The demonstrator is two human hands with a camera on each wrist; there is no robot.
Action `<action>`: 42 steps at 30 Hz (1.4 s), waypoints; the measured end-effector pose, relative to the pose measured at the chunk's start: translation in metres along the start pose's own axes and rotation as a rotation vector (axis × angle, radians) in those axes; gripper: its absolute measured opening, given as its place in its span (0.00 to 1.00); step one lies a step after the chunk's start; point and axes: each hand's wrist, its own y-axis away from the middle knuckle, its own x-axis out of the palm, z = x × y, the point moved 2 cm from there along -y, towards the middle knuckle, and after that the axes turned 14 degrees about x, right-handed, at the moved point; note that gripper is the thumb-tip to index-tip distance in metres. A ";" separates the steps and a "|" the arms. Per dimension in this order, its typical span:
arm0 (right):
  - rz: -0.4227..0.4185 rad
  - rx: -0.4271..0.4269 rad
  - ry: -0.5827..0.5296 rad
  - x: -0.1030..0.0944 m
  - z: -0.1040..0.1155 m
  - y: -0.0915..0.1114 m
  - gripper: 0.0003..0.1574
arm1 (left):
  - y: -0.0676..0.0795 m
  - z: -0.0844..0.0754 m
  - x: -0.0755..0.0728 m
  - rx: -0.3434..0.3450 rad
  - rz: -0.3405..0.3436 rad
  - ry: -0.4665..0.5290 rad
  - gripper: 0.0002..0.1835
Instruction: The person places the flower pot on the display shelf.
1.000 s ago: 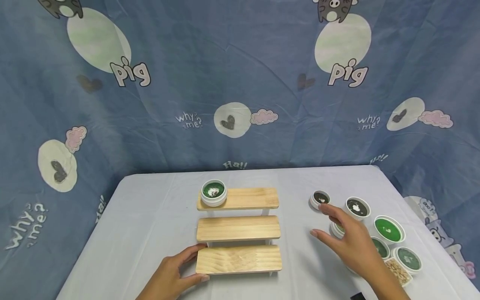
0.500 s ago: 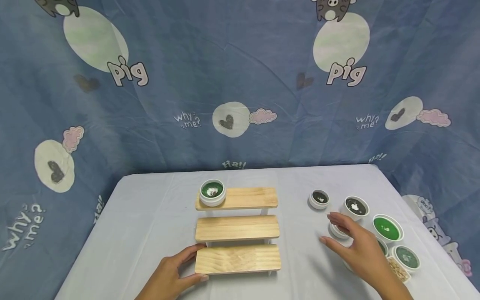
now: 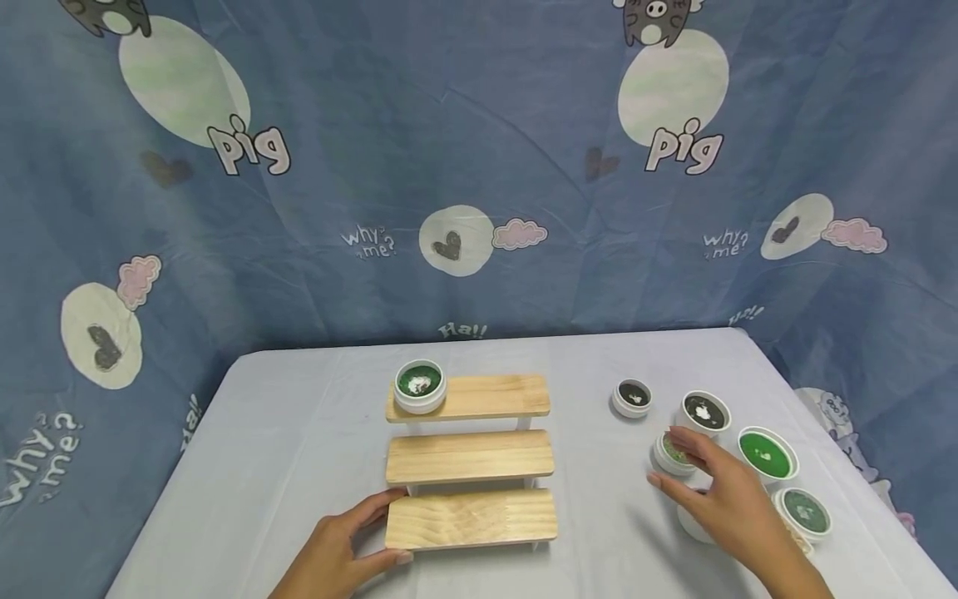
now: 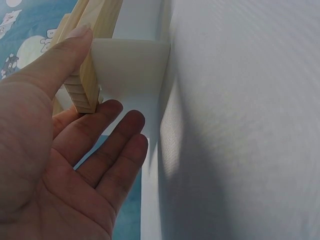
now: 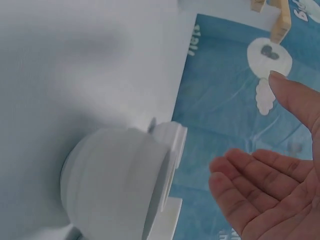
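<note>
A three-tier wooden stand with pale supports stands mid-table. My left hand holds the left end of its lowest board; in the left wrist view the thumb lies on one face of the board, a finger at the opposite side. On the top board's left end sits a white pot with a green inside. My right hand hovers with thumb and fingers spread, nothing between them, over a group of white pots. Nearest its fingertips is a small pot with light green contents. The right wrist view shows a larger white pot beside the hand.
A small dark-filled pot stands right of the stand. Farther right are another dark-filled pot, a bright green one and a dull green one. A patterned blue cloth hangs behind the white table.
My right hand has drawn away from the small dark-filled pot, moving right and nearer toward the other pots. My left hand stays on the stand. The head view has shifted slightly.
</note>
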 end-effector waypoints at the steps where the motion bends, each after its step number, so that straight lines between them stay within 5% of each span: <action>1: 0.008 0.009 0.006 0.000 -0.001 -0.001 0.40 | 0.000 0.000 0.000 -0.001 0.001 -0.004 0.36; 21: 0.063 0.062 0.104 0.003 -0.026 -0.016 0.45 | 0.003 0.000 0.000 -0.133 0.039 0.024 0.38; 42: 0.155 0.181 0.209 0.006 -0.034 -0.029 0.50 | -0.002 0.001 0.000 -0.068 0.018 0.004 0.38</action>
